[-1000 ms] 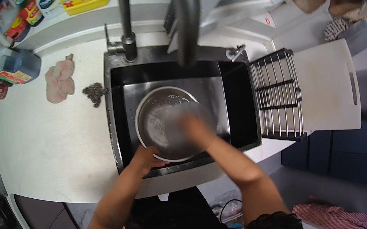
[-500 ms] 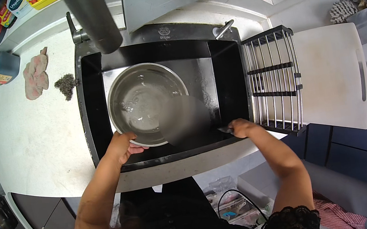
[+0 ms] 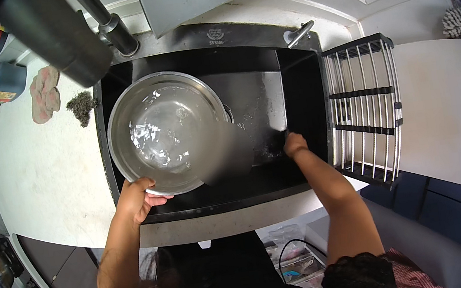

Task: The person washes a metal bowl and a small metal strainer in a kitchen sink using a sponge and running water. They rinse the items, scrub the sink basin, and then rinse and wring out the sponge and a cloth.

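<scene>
A round stainless steel basin [image 3: 127, 164] with shiny water in it is in the left part of the black sink [image 3: 210, 207]. My left hand [image 3: 139, 199] grips its near-left rim, thumb on top and fingers below. A blurred grey patch hides the basin's near-right part. Over the right side of the sink, my right hand [image 3: 295, 143] is closed and apart from the basin. What it holds, if anything, is hidden. A bright wet strip shows on the sink bottom beyond that hand.
A dark faucet [image 3: 60, 44] reaches over the sink's far left corner. Left on the counter lie a pinkish cloth [image 3: 45, 94] and a steel wool scourer [image 3: 83, 107]. A metal rack [image 3: 364, 107] and a white cutting board [image 3: 437, 103] stand at right.
The basin and my left hand have moved left. My right hand has gone farther into the sink; the dark thing it showed before is no longer visible. The faucet appears farther left.
</scene>
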The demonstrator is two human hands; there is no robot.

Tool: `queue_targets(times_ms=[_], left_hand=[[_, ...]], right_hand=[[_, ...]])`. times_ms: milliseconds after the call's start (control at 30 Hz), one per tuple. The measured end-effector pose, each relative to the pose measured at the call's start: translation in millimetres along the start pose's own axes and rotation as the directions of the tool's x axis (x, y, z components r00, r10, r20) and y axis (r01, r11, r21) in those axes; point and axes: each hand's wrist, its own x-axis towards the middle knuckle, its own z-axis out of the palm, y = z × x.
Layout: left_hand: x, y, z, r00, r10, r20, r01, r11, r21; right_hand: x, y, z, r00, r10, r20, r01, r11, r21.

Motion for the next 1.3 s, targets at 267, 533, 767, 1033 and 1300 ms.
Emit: queue_targets(times_ms=[267, 533, 767, 1033, 1300], left_hand=[[-23.4, 10.9, -9.3, 0.995, 0.053, -0.083, -0.049, 0.998, 0.046], [-31.9, 5.5, -28.4, 0.994, 0.046, -0.098, -0.049, 0.998, -0.029], [10.2, -9.5, -14.0, 0.998, -0.027, -0.058, 0.025, 0.999, -0.044], [56.3, -4.4, -9.8, 0.999, 0.001, -0.039, -0.002, 1.0, -0.032], [75.4, 4.2, -11.6, 0.995, -0.021, -0.093, 0.026, 0.999, 0.044]], right_hand=[[138.6, -87.3, 187.3, 0.849, -0.523, -0.079, 0.507, 0.847, -0.159], [27.9, -78.9, -12.1, 0.975, -0.17, -0.144, 0.217, 0.872, 0.44], [59.3, -112.4, 80.4, 0.916, -0.332, -0.226, 0.393, 0.861, 0.324], [26.0, -73.8, -42.9, 0.917, -0.004, -0.399, 0.111, 0.963, 0.246], [31.4, -130.0, 92.8, 0.888, -0.255, 0.383, -0.023, 0.807, 0.591]])
